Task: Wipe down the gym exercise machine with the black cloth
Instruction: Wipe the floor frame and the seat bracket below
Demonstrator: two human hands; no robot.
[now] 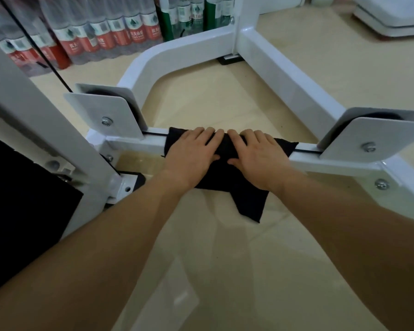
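**Where the low crossbar [134, 142] runs, both hands press the black cloth [227, 185]**

Where it drapes over this white bar at the base of the gym machine [285, 75], the cloth lies beneath both palms, one corner hanging toward the tiled floor [225, 271]. The left hand [191, 154] and right hand [258, 158] sit side by side, fingers straight and slightly apart, pressing flat on the fabric. White pulley plates [103, 113] stand at either end; a black cable [43, 53] rises from the left one. Packs of bottled water [110, 32] stand beyond.
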